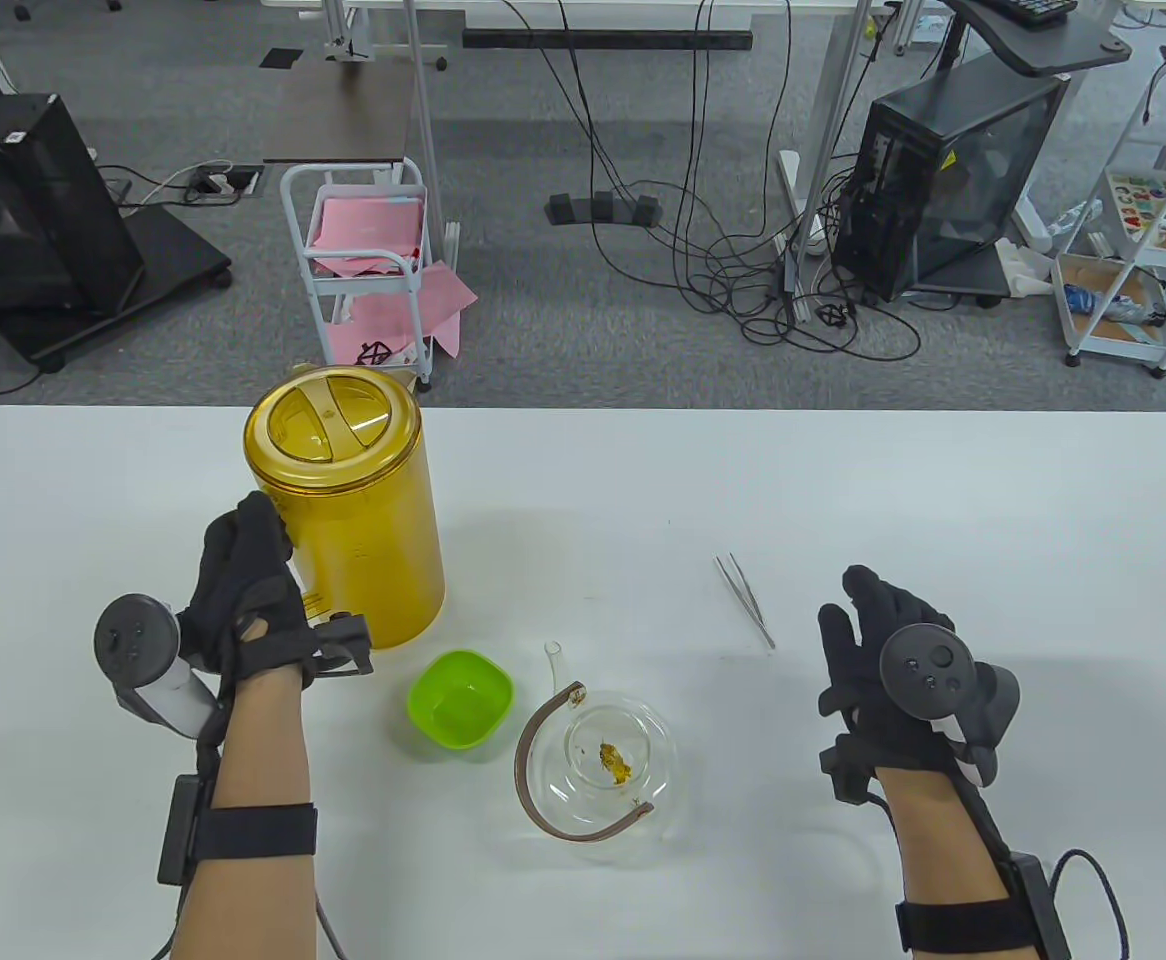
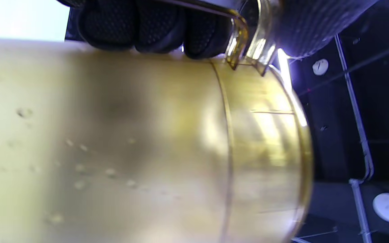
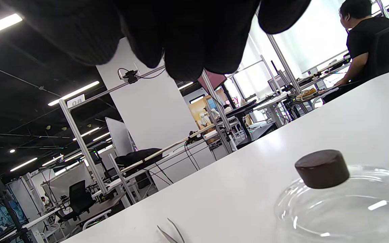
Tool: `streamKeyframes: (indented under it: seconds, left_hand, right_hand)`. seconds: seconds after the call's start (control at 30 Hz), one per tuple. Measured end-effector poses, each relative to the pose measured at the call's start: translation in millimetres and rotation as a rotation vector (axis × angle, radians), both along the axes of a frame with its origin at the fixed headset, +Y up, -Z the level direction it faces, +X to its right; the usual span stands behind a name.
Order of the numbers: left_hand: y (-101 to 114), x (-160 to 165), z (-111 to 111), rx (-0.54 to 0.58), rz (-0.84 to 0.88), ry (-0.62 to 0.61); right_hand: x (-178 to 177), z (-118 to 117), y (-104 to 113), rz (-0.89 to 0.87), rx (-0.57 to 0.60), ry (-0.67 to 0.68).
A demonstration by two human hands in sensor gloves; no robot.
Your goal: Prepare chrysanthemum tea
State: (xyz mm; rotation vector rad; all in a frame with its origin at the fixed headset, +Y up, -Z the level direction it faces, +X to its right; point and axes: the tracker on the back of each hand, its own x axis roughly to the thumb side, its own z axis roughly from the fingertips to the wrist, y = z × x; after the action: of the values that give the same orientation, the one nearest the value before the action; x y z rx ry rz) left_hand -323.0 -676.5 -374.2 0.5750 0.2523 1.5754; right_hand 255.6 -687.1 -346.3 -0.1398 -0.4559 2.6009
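A tall yellow pitcher [image 1: 343, 500] with its lid on stands upright at the table's left. My left hand [image 1: 253, 560] grips its handle from the left; in the left wrist view the fingers [image 2: 137, 27] curl round the clear yellow handle [image 2: 236, 44] against the pitcher wall [image 2: 147, 152]. A lidless glass teapot [image 1: 598, 765] with a brown handle holds a few chrysanthemum flowers [image 1: 615, 762]. Its glass lid with a brown knob [image 3: 321, 172] lies on the table below my right hand [image 1: 868, 630], which hovers open and holds nothing.
A small green bowl [image 1: 460, 698] sits between the pitcher and the teapot. Metal tweezers [image 1: 745, 600] lie left of my right hand. The white table [image 1: 943, 480] ends at a far edge, with carts and cables beyond. A person [image 3: 363, 40] sits far off.
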Motion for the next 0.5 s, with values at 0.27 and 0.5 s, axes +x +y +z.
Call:
streamKeyframes:
  seconds: [0.27,0.5]
  left_hand:
    - [24.1,4.5,11.3,0.075,-0.142,0.071]
    - [65.0,17.0,30.9,0.113,-0.410,0.129]
  right_hand:
    - [0.4,0.2,0.0,-0.004,-0.002,0.003]
    - [2.2,1.0,1.7,-0.014,0.002,0.003]
